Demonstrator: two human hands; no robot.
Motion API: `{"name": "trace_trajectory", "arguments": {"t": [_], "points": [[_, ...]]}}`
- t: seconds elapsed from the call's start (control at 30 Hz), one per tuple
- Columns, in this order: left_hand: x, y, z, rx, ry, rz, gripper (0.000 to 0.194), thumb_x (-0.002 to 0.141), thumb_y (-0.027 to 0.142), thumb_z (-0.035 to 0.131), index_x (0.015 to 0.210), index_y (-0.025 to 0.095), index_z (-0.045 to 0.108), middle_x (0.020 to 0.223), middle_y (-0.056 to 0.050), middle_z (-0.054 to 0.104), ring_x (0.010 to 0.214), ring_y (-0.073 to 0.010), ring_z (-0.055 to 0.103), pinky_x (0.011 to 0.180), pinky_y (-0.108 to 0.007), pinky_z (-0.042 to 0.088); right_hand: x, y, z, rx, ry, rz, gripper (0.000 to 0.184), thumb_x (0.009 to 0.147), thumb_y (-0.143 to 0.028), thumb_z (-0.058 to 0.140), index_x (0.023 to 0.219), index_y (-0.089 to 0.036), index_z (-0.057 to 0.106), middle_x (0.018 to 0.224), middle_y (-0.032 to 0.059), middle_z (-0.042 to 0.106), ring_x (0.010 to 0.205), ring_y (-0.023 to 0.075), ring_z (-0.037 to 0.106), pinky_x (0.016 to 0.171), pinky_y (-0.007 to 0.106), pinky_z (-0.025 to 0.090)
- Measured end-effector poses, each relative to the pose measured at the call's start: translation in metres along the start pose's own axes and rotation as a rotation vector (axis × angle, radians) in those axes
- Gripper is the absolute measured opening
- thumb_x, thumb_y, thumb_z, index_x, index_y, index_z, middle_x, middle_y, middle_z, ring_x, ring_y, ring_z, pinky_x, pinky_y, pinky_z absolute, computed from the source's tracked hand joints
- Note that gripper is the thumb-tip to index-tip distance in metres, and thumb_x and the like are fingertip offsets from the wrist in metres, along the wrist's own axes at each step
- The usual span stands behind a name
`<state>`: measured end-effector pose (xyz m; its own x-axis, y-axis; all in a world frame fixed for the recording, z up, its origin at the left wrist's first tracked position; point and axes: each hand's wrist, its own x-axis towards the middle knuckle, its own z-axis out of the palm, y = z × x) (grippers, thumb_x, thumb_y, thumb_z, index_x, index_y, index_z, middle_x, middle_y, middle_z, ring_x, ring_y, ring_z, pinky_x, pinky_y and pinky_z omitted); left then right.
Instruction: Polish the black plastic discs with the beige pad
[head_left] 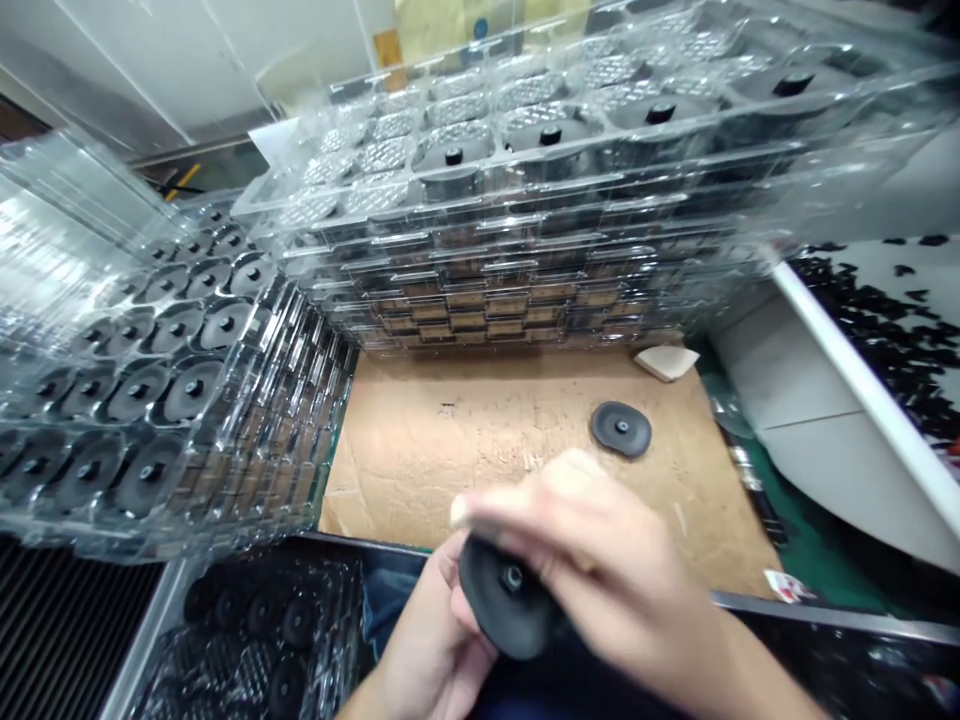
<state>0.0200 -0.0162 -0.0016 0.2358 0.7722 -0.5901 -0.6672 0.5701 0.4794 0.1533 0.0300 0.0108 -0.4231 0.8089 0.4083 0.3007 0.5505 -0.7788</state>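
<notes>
Both hands meet low in the view over a black round disc (504,600) with a small hub in its middle. My left hand (427,640) cups the disc from below, fingers closed on it. My right hand (600,560) lies over its top edge, fingers curled and blurred by motion, touching the disc. A second black disc (621,428) lies flat on the brown cardboard sheet (420,440), apart from both hands and to the upper right of them.
Stacks of clear plastic trays (487,200) holding black discs stand behind the cardboard. More filled clear trays (150,380) lean at the left. A lower tray (255,620) sits bottom left. A white bin (862,380) with small black parts is at right.
</notes>
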Motion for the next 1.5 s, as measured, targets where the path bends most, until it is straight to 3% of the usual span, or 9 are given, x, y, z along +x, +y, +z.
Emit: {"name": "trace_trajectory", "arguments": {"t": [0.17, 0.33, 0.5, 0.67, 0.8, 0.9, 1.07, 1.27, 1.5], "points": [[0.0, 0.002, -0.013, -0.198, -0.023, -0.014, 0.043, 0.063, 0.032, 0.075, 0.103, 0.02, 0.065, 0.107, -0.008, 0.069, 0.094, -0.0235, 0.065, 0.084, -0.031, 0.051, -0.036, 0.048, 0.003, 0.064, 0.048, 0.642, 0.028, 0.087, -0.034, 0.047, 0.103, -0.019, 0.065, 0.108, 0.007, 0.067, 0.1, 0.0218, 0.061, 0.081, 0.033, 0.051], [0.005, 0.001, -0.021, -0.267, -0.008, 0.021, 0.036, 0.068, 0.029, 0.071, 0.103, 0.019, 0.067, 0.11, -0.01, 0.068, 0.104, -0.0269, 0.061, 0.087, -0.031, 0.05, -0.085, 0.05, 0.032, 0.166, -0.112, 0.721, 0.028, 0.082, -0.035, 0.05, 0.094, -0.022, 0.072, 0.095, 0.0053, 0.072, 0.089, 0.0234, 0.068, 0.073, 0.031, 0.056], [0.007, -0.001, -0.017, -0.254, -0.001, 0.042, 0.036, 0.071, 0.026, 0.069, 0.106, 0.018, 0.065, 0.11, -0.01, 0.067, 0.105, -0.0269, 0.06, 0.09, -0.034, 0.049, -0.074, 0.04, 0.015, 0.158, -0.028, 0.787, 0.031, 0.085, -0.037, 0.048, 0.103, -0.021, 0.067, 0.106, 0.0067, 0.069, 0.099, 0.0238, 0.064, 0.085, 0.034, 0.052], [0.006, -0.007, -0.011, -0.162, 0.058, 0.093, 0.042, 0.066, 0.028, 0.074, 0.106, 0.021, 0.065, 0.107, -0.008, 0.068, 0.097, -0.0209, 0.063, 0.083, -0.028, 0.051, -0.028, 0.004, 0.0, 0.069, 0.236, 0.492, 0.024, 0.089, -0.026, 0.046, 0.108, -0.027, 0.06, 0.106, 0.0037, 0.066, 0.097, 0.0203, 0.062, 0.08, 0.031, 0.052], [0.003, -0.011, -0.016, -0.102, 0.114, 0.028, 0.045, 0.064, 0.027, 0.076, 0.106, 0.022, 0.065, 0.104, -0.007, 0.069, 0.096, -0.0191, 0.061, 0.082, -0.026, 0.049, -0.01, -0.02, 0.008, 0.049, 0.015, 0.166, 0.027, 0.085, -0.012, 0.043, 0.105, -0.018, 0.06, 0.09, 0.0044, 0.068, 0.079, 0.017, 0.063, 0.072, 0.03, 0.052], [0.002, -0.011, -0.015, -0.086, 0.168, 0.029, 0.042, 0.064, 0.022, 0.076, 0.104, 0.025, 0.065, 0.102, -0.004, 0.069, 0.095, -0.0182, 0.061, 0.08, -0.026, 0.05, -0.005, -0.021, 0.009, 0.038, -0.182, 0.201, 0.024, 0.084, -0.011, 0.043, 0.093, -0.019, 0.065, 0.082, 0.0019, 0.068, 0.072, 0.0151, 0.063, 0.068, 0.027, 0.052], [0.0, -0.008, -0.005, -0.075, 0.069, 0.013, 0.032, 0.055, 0.022, 0.081, 0.086, 0.02, 0.071, 0.082, -0.001, 0.071, 0.074, -0.0118, 0.062, 0.082, -0.024, 0.048, -0.004, -0.019, 0.009, -0.036, 0.051, 0.121, 0.027, 0.086, -0.012, 0.04, 0.104, -0.013, 0.061, 0.085, 0.0067, 0.067, 0.073, 0.0181, 0.061, 0.067, 0.032, 0.05], [0.001, -0.002, -0.008, -0.088, 0.094, 0.007, 0.052, 0.043, 0.02, 0.086, 0.092, 0.025, 0.071, 0.096, -0.002, 0.072, 0.086, -0.0157, 0.065, 0.076, -0.021, 0.05, -0.029, -0.015, -0.021, 0.076, -0.155, 0.215, 0.023, 0.085, -0.012, 0.048, 0.097, -0.026, 0.061, 0.079, -0.0041, 0.068, 0.071, 0.01, 0.064, 0.064, 0.017, 0.05], [-0.002, -0.001, 0.004, -0.153, -0.011, -0.051, 0.038, 0.055, 0.013, 0.08, 0.091, 0.022, 0.071, 0.088, 0.0, 0.072, 0.08, -0.0091, 0.063, 0.076, -0.015, 0.048, -0.019, -0.015, -0.026, -0.246, -0.108, 0.109, 0.026, 0.091, -0.015, 0.039, 0.106, -0.019, 0.06, 0.075, 0.0026, 0.063, 0.065, 0.0162, 0.056, 0.061, 0.029, 0.045]]}}
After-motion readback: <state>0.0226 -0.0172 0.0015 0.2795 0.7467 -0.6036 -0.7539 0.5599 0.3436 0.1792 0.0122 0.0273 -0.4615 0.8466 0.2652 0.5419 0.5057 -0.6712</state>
